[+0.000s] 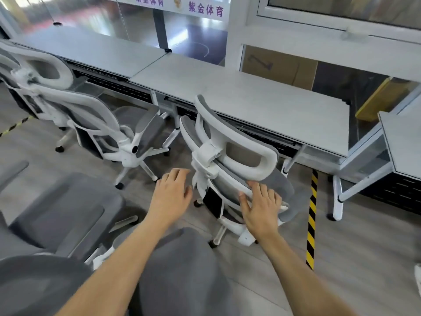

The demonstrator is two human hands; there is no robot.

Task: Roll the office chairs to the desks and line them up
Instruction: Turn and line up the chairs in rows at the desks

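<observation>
Right grip (259, 208) lies flat and spread on the backrest rim of the near chair (230, 165), fingers splayed, palm pressing rather than clasping. Left grip (174, 192) hovers just left of that backrest, fingers loosely extended, empty and apparently not touching the frame.

Directly under and ahead of both grips, the near chair stands with its back to the person and its seat turned toward the surface (250, 96). Its headrest is just short of the surface edge, and the chair looks twisted a little off square, its seat-to-back axis angling up and left instead of running straight at the edge. Its casters sit on the floor just below the right grip.

Farther left of the left grip, a second chair (91, 115) is already drawn up to the neighbouring part of the surface, also back toward the person, its axis leaning somewhat to the right.

Nearest the person, down and left of the left grip, more grey seats (61, 208) wait away from the surface.

My judgement: one chair is roughly placed, the near one is almost in, still needing a small turn to sit parallel with its neighbour, and the seats at lower left remain to be rolled over.
</observation>
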